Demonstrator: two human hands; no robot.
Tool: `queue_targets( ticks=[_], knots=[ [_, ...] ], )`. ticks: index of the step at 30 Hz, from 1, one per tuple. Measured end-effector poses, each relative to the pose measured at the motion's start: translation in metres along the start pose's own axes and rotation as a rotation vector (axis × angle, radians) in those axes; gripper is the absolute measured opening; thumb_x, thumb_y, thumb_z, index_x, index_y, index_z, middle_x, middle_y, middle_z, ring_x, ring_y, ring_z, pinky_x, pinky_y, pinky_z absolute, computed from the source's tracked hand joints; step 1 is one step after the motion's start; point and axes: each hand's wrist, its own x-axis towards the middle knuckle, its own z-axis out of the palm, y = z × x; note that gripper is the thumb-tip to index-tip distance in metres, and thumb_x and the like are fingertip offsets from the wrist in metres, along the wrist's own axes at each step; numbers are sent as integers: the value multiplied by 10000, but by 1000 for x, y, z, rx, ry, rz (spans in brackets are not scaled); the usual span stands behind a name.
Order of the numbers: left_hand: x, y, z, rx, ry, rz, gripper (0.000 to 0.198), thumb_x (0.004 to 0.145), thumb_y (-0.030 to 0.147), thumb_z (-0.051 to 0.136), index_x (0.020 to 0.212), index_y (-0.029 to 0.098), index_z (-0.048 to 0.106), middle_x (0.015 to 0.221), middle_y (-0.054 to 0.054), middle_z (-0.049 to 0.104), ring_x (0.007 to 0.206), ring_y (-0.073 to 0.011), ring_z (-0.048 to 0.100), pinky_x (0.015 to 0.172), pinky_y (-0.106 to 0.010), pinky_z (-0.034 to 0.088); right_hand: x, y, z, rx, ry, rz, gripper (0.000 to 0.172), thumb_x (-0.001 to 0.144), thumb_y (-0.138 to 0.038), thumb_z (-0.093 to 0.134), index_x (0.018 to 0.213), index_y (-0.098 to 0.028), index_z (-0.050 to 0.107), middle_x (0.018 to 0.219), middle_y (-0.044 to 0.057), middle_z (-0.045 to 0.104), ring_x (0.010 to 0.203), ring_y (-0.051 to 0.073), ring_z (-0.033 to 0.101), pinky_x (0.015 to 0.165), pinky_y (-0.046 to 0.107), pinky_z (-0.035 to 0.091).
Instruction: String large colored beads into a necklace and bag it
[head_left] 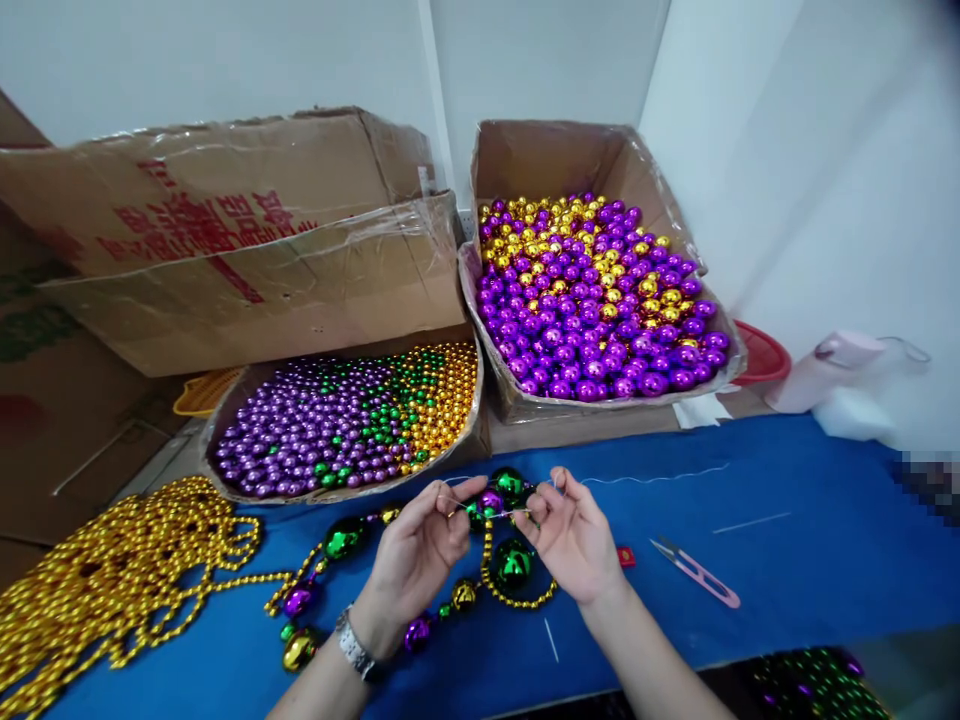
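Observation:
My left hand (420, 555) and my right hand (571, 530) are raised over a blue table (787, 560), palms toward me. Each pinches a thin white thread (652, 479) that runs between them and trails off to the right. On the thread, between the fingertips, sit a green bead (508, 485) and a purple bead (490, 500). A bead necklace (345, 540) of big green, purple and gold balls joined by small gold beads lies under the hands. A watch is on my left wrist.
A box of small purple, green and gold beads (337, 420) stands behind the hands; a box of larger purple and gold balls (592, 290) is at the back right. Gold bead strands (112, 575) pile at left. Pink thread snips (697, 572) lie to the right.

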Motion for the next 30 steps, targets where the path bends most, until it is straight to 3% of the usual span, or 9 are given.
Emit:
queue_targets(
  ticks=[2, 5, 11, 15, 17, 21, 23, 26, 30],
  knots=[
    [2, -2, 3, -125, -48, -22, 197, 914, 283, 428, 758, 168, 395, 848, -30, 593, 492, -57, 364, 480, -208, 300, 0, -3, 0, -26, -11, 6, 113, 851, -297, 595, 845, -227, 506, 605, -77, 435, 596, 86, 490, 742, 341, 532],
    [3, -2, 6, -36, -85, 14, 186, 907, 262, 450, 751, 170, 407, 567, 38, 391, 446, -60, 293, 448, -200, 221, 1, -10, 2, -143, 1, -19, 157, 842, -260, 610, 812, -200, 467, 586, -77, 333, 537, 62, 404, 588, 228, 479],
    [-1, -12, -10, 247, 1, -13, 304, 889, 339, 494, 674, 159, 377, 512, 55, 292, 445, -51, 181, 438, -209, 118, 6, -11, -11, -487, 53, -44, 244, 852, -262, 598, 763, -188, 384, 579, -78, 236, 486, 47, 285, 463, 186, 252],
    [-5, -25, -24, 230, 77, -65, 306, 880, 347, 497, 679, 169, 351, 506, 64, 289, 439, -51, 163, 430, -199, 127, 5, -7, -22, -691, 51, -13, 266, 874, -362, 568, 787, -198, 378, 580, -79, 270, 495, 54, 289, 478, 204, 237],
    [-7, -24, -20, 264, 85, -49, 270, 888, 356, 485, 718, 170, 388, 552, 43, 417, 452, -57, 240, 442, -195, 201, 1, -12, -17, -853, 11, -23, 275, 891, -427, 528, 804, -200, 398, 587, -72, 310, 515, 63, 325, 495, 214, 262],
    [-5, -7, 3, 716, 27, 223, 250, 909, 344, 468, 779, 154, 565, 1059, -75, 614, 803, -118, 536, 685, -238, 414, -9, -25, 9, -1327, -106, -90, 249, 879, -450, 535, 952, -214, 505, 629, -60, 386, 558, 70, 357, 524, 216, 280],
    [-3, 1, 17, 1015, -13, 456, 224, 903, 297, 486, 811, 163, 639, 1189, -80, 567, 1055, -170, 523, 879, -276, 405, -11, -26, 22, -1610, -167, -110, 255, 864, -412, 562, 1057, -246, 538, 605, -69, 386, 541, 71, 358, 513, 217, 260],
    [2, 5, 33, 1271, -67, 741, 170, 880, 234, 516, 883, 191, 680, 1211, -79, 559, 1149, -201, 491, 982, -325, 371, -10, -19, 34, -1824, -280, -163, 212, 869, -347, 549, 1066, -270, 567, 569, -76, 412, 520, 76, 381, 499, 221, 239],
    [8, 2, 44, 1200, -79, 715, 183, 872, 242, 533, 909, 210, 710, 1190, -76, 586, 1133, -213, 516, 961, -318, 404, -5, -15, 42, -1814, -361, -289, 186, 917, -313, 459, 831, -208, 586, 698, -44, 544, 635, 87, 472, 580, 214, 310]
  ],
)
